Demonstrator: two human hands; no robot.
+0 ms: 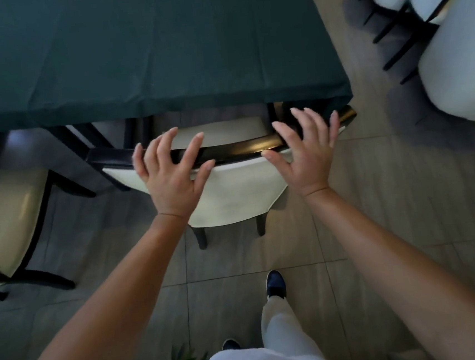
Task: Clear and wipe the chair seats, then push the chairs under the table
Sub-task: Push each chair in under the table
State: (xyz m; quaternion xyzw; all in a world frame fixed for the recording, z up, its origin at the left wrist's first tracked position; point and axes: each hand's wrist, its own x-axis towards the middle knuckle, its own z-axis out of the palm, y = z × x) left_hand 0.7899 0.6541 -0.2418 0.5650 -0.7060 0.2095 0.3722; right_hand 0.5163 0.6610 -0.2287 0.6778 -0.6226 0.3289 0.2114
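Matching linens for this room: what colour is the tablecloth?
Dark green tablecloth, plain with no pattern; seen in the head view.

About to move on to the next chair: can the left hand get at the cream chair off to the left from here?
Probably yes. The left hand is open over the tucked chair's top rail, holding nothing, and only bare floor lies between it and the cream chair on the left. A step sideways may help.

The chair (231, 186) stands directly before the person, its seat partly under the near edge of the table (131, 50). The left hand (171, 171) and the right hand (306, 155) are over its top rail, left and right. A second chair (5, 219) stands at the left, stacked chairs (455, 42) at the far right.
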